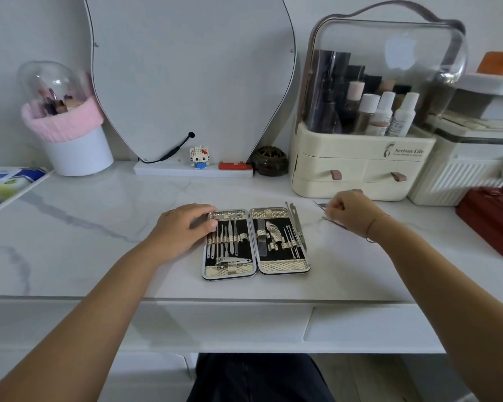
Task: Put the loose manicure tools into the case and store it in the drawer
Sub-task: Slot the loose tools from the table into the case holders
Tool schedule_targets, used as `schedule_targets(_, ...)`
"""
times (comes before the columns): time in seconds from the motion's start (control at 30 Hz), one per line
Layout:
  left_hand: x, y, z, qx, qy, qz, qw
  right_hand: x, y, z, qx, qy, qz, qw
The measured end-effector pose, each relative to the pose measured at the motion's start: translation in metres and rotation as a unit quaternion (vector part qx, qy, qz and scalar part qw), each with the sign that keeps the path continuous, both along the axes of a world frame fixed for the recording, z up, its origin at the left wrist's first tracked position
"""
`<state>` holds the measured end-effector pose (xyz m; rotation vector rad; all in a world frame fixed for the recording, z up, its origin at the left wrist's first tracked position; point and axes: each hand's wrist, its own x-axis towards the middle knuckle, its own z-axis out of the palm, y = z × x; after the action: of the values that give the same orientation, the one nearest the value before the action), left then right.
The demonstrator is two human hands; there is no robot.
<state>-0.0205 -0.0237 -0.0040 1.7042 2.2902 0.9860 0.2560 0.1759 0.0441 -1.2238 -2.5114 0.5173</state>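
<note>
Two hands are out over the white marble desk top point(99, 227), and between them the manicure case point(256, 268) lies opened flat near the front edge, its two halves side by side with most tools strapped in their loops. Our left hand point(183, 224) rests at nine o'clock of the case, fingers relaxed and laid over its upper left corner, thumb touching the left rim; it grips nothing. Our right hand point(352, 211) sits at two o'clock of the case, apart from it, with the fingers curled in over the loose tools point(321, 205) that lie on the desk there. One thin tool runs out from under the hand toward the wrist. We cannot tell whether the fingertips actually pinch a tool or only hover on them. A long steel tool point(297, 224) lies unstrapped and tilted along the right rim of the case. At five o'clock, below the desk edge, a drawer front point(369, 323) sits closed. At twelve o'clock stands a curved mirror point(186, 68), at one o'clock a cream cosmetics organiser point(360, 169) with a clear dome, at ten o'clock a white brush pot point(79, 152) with a pink band, and at three o'clock, far right, a red pouch point(491, 219).
</note>
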Motion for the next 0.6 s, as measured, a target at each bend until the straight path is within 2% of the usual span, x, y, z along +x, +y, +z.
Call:
schedule_targets(0.1, -0.001, 0.0, -0.001, 0.0, 0.001, -0.002, 1.0, -0.007, -0.012, 0.002, -0.144, 0.13, 0.059, 0.979)
schedule_targets(0.2, -0.002, 0.0, -0.002, 0.0, 0.0, -0.002, 1.0, -0.017, -0.018, 0.0, -0.253, 0.182, 0.1, 0.945)
schedule_targets(0.4, -0.003, 0.001, -0.002, -0.005, -0.001, 0.0, 1.0, -0.033, -0.027, -0.005, -0.309, 0.233, 0.095, 0.917)
schedule_targets(0.6, -0.003, 0.001, -0.002, -0.002, -0.001, -0.003, 1.0, -0.038, -0.029, -0.004, -0.297, 0.216, 0.108, 0.924)
